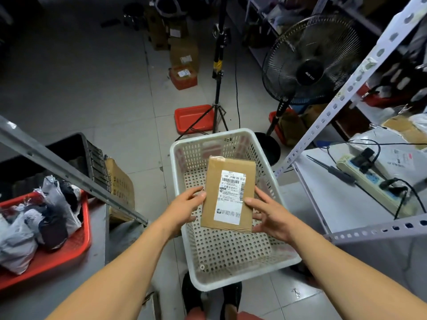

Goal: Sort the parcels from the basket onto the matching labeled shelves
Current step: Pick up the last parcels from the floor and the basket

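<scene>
Parcel [228,192] held between left hand [184,207] and right hand [270,215].

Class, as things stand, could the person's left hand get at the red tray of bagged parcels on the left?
Probably not at once: the left hand helps the right hand hold the cardboard parcel, and a metal shelf rail slants above the red tray.

Parcel [228,192] above basket [242,271], between left hand [187,207] and right hand [270,215].

parcel label [231,197] text unreadable, shelf contents blurred
</scene>
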